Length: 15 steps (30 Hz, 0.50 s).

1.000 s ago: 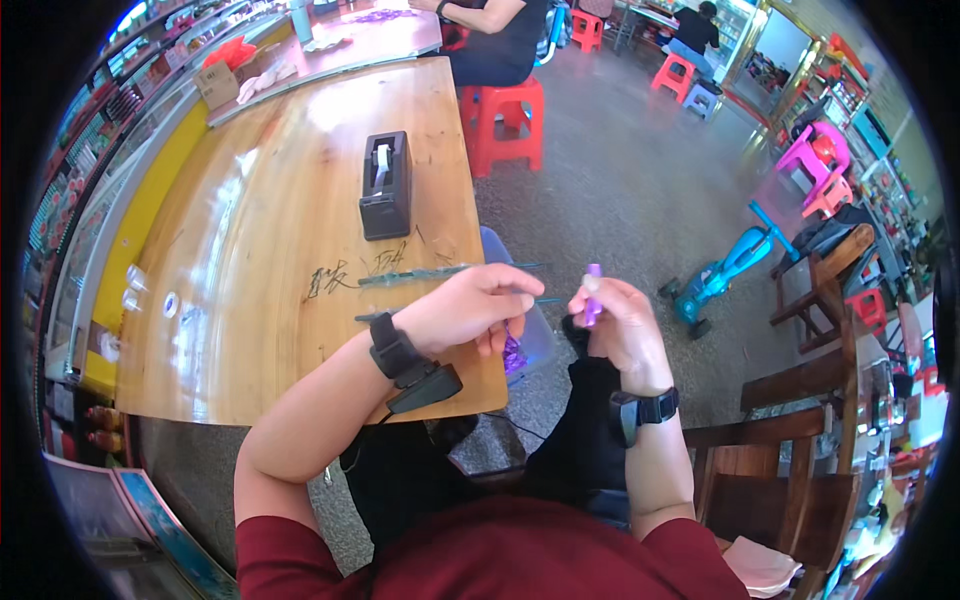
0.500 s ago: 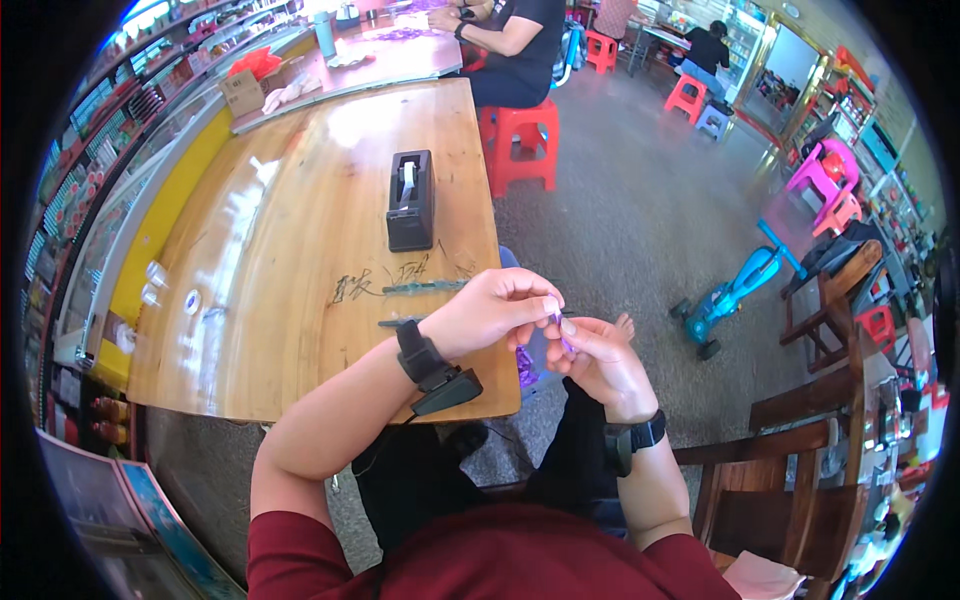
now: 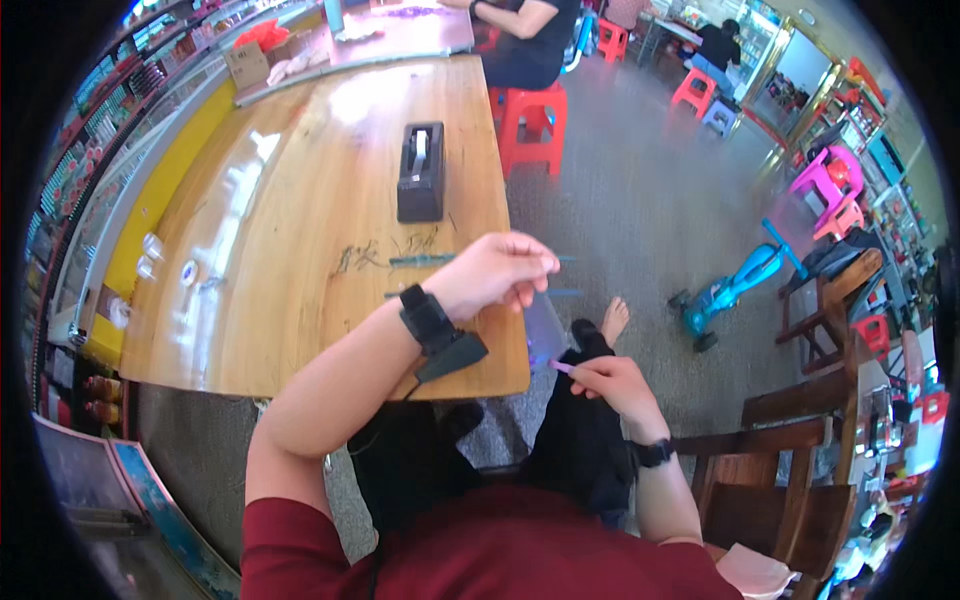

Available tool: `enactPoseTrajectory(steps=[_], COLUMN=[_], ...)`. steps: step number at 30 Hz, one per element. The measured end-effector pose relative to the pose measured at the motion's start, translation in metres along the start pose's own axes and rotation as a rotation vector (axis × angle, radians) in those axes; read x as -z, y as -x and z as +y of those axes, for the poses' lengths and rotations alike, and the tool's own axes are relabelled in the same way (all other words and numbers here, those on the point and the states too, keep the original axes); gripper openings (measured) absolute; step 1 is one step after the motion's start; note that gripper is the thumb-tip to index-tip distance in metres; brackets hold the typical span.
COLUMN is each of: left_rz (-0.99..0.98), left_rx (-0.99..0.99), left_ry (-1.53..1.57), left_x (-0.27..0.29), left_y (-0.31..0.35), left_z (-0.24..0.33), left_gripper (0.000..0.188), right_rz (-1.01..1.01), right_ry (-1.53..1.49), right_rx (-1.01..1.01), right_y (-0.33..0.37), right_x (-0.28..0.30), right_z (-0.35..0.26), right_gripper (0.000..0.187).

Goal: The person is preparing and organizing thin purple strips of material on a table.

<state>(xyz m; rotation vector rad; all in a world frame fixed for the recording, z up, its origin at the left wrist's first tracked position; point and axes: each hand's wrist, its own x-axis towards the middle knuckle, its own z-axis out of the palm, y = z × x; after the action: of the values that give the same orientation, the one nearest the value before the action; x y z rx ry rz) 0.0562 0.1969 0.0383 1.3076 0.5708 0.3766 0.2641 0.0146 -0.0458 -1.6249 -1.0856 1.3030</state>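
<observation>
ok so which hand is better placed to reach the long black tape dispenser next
Likely the left hand: it is at the shiny wooden tabletop's edge, closer to the long black tape dispenser. The right hand is farther off, past the edge, pinching a small purple strip.

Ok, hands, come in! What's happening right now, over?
Right hand: pinching small purple piece. Left hand: fingertips together, contents unclear. Black tape dispenser: on the table, away from both hands.

My feed shows a wooden table (image 3: 300,300): black tape dispenser (image 3: 421,198) near its right edge, green strips (image 3: 418,261) overhanging that edge, small round white item (image 3: 190,272) near the left.
</observation>
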Motion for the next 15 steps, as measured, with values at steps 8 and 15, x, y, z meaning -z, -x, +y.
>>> enactPoseTrajectory(steps=[8, 15], left_rz=[-0.021, -0.036], left_rx=[0.007, 0.018], left_ry=[0.056, 0.048], left_x=[0.002, 0.004], left_y=[-0.007, -0.002], left_z=[0.005, 0.006], left_gripper=[0.018, 0.018], right_rz=[0.111, 0.031], right_ry=[-0.101, -0.173], right_rx=[-0.097, -0.208], right_y=[-0.093, -0.09], right_x=[-0.035, -0.04], right_z=[0.063, 0.084], right_gripper=[0.034, 0.047])
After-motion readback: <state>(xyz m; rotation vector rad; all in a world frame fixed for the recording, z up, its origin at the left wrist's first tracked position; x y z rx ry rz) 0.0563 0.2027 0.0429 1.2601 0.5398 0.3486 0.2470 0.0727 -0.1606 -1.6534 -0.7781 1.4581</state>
